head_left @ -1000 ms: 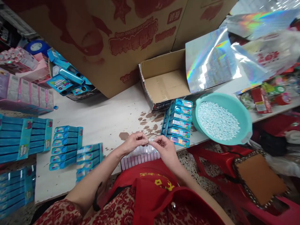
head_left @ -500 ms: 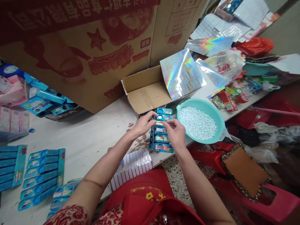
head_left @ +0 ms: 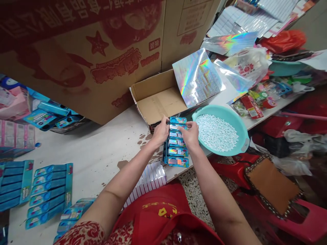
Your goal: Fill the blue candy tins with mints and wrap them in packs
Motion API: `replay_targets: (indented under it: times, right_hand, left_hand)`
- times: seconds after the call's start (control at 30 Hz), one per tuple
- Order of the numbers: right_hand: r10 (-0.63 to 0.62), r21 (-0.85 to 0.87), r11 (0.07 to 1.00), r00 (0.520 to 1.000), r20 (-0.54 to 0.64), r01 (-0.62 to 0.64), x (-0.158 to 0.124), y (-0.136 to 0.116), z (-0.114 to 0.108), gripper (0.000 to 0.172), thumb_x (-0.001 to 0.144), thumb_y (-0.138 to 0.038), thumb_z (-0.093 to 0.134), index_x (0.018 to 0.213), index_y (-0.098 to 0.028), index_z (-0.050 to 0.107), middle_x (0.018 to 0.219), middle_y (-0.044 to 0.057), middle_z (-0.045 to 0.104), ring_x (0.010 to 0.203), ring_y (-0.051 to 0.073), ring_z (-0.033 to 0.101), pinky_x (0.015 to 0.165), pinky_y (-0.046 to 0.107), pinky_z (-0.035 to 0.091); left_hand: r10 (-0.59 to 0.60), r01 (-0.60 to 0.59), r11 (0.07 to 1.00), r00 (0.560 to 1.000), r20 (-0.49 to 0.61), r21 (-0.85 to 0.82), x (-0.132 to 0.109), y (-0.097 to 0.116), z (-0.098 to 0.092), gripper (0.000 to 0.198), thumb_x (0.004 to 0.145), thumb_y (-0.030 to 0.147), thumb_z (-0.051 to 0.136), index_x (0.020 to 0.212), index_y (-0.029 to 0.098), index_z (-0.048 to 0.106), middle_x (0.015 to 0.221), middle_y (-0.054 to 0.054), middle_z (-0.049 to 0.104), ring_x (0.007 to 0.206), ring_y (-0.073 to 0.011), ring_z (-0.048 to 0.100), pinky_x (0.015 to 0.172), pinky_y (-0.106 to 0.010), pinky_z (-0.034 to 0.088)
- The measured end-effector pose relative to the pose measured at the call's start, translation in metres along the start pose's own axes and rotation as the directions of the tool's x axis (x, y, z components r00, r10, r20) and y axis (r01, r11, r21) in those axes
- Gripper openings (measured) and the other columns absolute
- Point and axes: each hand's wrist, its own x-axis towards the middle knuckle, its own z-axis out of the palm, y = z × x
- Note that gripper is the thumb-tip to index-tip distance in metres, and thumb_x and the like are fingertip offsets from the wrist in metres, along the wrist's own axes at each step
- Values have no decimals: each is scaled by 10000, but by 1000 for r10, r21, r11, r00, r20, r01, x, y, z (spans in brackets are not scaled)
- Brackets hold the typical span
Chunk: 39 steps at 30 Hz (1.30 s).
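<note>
In front of me lies a row of small blue boxes (head_left: 178, 151) joined side by side, several of them with a shiny rainbow strip on top. My left hand (head_left: 161, 132) has its fingers curled at the left edge of the second box from the far end. On the opposite side my right hand (head_left: 191, 134) grips that same box, its thumb pressed on the top face. Close to the right hand stands a turquoise basin (head_left: 242, 136) holding many small white pellets (head_left: 217, 133). A sheet of shiny strips (head_left: 150, 177) lies by the table's front edge.
Behind the hands is an open shallow carton (head_left: 159, 105), with a holographic sheet (head_left: 198, 78) on its right end. A big printed cardboard box (head_left: 122, 44) rises behind it. More blue box rows (head_left: 48, 194) lie at left. A red stool (head_left: 301, 217) stands at right.
Both hands have moved apart to the two sides of the second box; before, their fingertips were close together over the boxes with a shiny strip between them. The view has shifted slightly.
</note>
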Motion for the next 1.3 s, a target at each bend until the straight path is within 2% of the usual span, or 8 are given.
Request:
replay_targets:
  times: [0.2, 0.33, 0.43, 0.53, 0.63, 0.73, 0.93, 1.3]
  right_hand:
    - [55, 70, 996, 997, 49, -58, -3, 9, 0, 556, 635, -431, 703, 1081, -167, 503, 1105, 115, 575, 886, 210, 574, 809, 379, 468]
    - [92, 89, 991, 989, 118, -103, 2, 11, 0, 399, 682, -344, 653, 1005, -128, 563, 984, 128, 650, 895, 244, 620, 841, 422, 474]
    - [98, 148, 983, 991, 86, -110, -5, 5, -14, 371, 707, -269, 619, 1043, -121, 566, 1058, 140, 637, 918, 233, 624, 825, 416, 496]
    - [-124, 139, 981, 987, -99, 137, -44, -9, -34, 387, 781, -283, 610, 1145, -168, 548, 1181, 111, 577, 1037, 218, 580, 872, 408, 488]
    - [-477, 80, 872, 875, -82, 483, -108, -20, -43, 283, 817, -194, 629, 1096, -205, 585, 1052, 54, 618, 990, 184, 589, 911, 382, 459]
    - [-673, 272, 739, 693, 257, 617, -163, -13, -21, 227, 836, -135, 609, 1045, -223, 591, 968, 33, 646, 928, 165, 604, 844, 328, 486]
    - [-418, 137, 850, 493, 763, 508, -193, 38, 54, 108, 861, -176, 572, 958, -186, 619, 914, 58, 655, 874, 185, 606, 770, 311, 503]
    - [-364, 53, 730, 322, 874, 682, -215, 42, 91, 301, 841, -169, 607, 1141, -178, 612, 1078, 104, 610, 1024, 241, 534, 879, 360, 463]
  left_hand:
    - [-25, 17, 994, 997, -75, -105, -25, -8, 19, 430, 935, 365, 360, 1309, 162, 422, 1363, -137, 514, 1245, -238, 481, 1030, -381, 361]
    - [107, -73, 978, 980, 169, -196, -41, -15, 30, 770, 886, 622, 332, 1476, 145, 206, 1577, -126, 167, 1450, -244, 156, 1160, -389, 185]
    - [23, 23, 989, 950, 311, -144, -53, -45, -1, 706, 874, 660, 292, 1372, 179, 430, 1516, -104, 342, 1411, -250, 269, 1150, -378, 206]
    - [-177, 186, 982, 940, 292, -4, -86, -101, -53, 633, 853, 662, 347, 1121, 151, 607, 1243, -126, 612, 1140, -272, 549, 984, -379, 391]
    - [-413, 360, 911, 811, 415, 203, -138, -156, -87, 513, 784, 634, 481, 861, 151, 633, 875, -80, 675, 817, -223, 602, 717, -297, 430]
    - [-484, 416, 875, 734, 476, 248, -181, -189, -82, 383, 655, 518, 651, 809, 169, 615, 739, -22, 624, 708, -178, 556, 617, -248, 375]
    - [-426, 415, 899, 756, 497, 139, -199, -197, -50, 245, 669, 409, 584, 701, 166, 575, 655, 5, 547, 664, -146, 495, 590, -229, 349]
    - [-409, 370, 912, 800, 440, 174, -207, -190, -74, 215, 755, 307, 470, 589, 171, 483, 548, 27, 419, 565, -116, 378, 557, -241, 278]
